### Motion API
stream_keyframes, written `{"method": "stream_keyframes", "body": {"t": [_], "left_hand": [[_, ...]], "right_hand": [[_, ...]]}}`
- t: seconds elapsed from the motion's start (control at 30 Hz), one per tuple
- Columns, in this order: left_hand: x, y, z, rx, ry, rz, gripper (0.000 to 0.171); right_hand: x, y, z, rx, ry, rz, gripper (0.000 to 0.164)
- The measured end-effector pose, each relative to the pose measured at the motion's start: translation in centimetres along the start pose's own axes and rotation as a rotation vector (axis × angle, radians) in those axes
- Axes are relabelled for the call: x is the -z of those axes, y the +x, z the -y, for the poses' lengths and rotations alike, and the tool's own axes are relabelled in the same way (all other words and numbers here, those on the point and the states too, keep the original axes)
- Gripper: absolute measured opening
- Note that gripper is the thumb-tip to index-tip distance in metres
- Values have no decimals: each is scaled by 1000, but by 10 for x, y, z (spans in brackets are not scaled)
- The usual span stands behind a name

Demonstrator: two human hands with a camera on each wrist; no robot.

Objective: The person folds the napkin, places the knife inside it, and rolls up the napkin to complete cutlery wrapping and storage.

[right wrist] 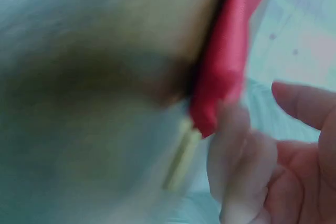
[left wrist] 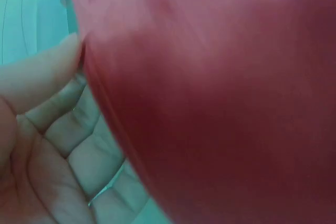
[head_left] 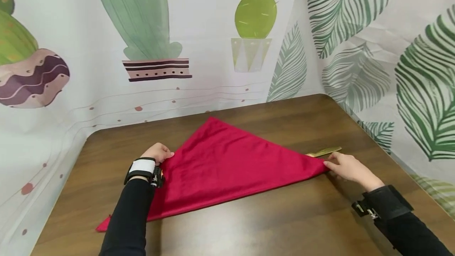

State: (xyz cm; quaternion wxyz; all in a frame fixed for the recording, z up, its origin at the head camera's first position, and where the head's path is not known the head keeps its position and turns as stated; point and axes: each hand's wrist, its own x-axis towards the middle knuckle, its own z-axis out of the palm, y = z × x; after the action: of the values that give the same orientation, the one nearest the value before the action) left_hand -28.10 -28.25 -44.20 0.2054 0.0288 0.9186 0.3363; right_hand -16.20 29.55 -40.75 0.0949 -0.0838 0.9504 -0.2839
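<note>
A red cloth (head_left: 234,161), folded into a large triangle, lies on the wooden table. My left hand (head_left: 158,152) pinches its left edge between thumb and fingers. The left wrist view has the cloth (left wrist: 210,103) hanging beside the palm, the thumb (left wrist: 47,72) at its edge. At the right corner is my right hand (head_left: 350,168), its fingertips touching the cloth's tip. In the right wrist view, the thumb (right wrist: 302,103) stands apart from the fingers, which rest against the corner of the cloth (right wrist: 220,77). A slim gold-coloured utensil (head_left: 327,151) lies just behind that corner, its near end by the cloth's edge.
The brown wooden table (head_left: 249,228) has rounded far corners. Behind it hangs a white backdrop (head_left: 209,23) printed with cacti and leaves. A small red tip of cloth (head_left: 103,224) shows left of my left forearm.
</note>
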Motion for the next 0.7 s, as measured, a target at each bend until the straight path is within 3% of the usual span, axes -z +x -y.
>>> {"method": "stream_keyframes", "body": {"t": [0.1, 0.17, 0.27, 0.33, 0.43, 0.57, 0.63, 0.7], "left_hand": [[-2, 53, 53, -69, 94, -97, 38], [-5, 86, 86, -99, 147, -162, 42], [-8, 110, 108, -84, 166, -196, 40], [-9, 106, 102, -37, 160, -165, 36], [-11, 100, 94, -46, 150, -164, 28], [-11, 89, 75, -16, 94, -128, 25], [-11, 83, 61, 22, 53, -76, 25], [-12, 86, 59, -34, 8, -34, 23]], "right_hand": [[-7, 8, -6, -110, 241, 115, 26], [-12, 14, -8, -133, 368, 150, 25], [-15, 20, -9, -164, 504, 178, 22], [-15, 23, -11, -179, 571, 195, 19], [-12, 24, -15, -197, 632, 207, 16], [-6, 22, -20, -193, 629, 167, 15], [-4, 20, -23, -189, 598, 135, 14], [-2, 18, -28, -187, 573, 124, 14]]}}
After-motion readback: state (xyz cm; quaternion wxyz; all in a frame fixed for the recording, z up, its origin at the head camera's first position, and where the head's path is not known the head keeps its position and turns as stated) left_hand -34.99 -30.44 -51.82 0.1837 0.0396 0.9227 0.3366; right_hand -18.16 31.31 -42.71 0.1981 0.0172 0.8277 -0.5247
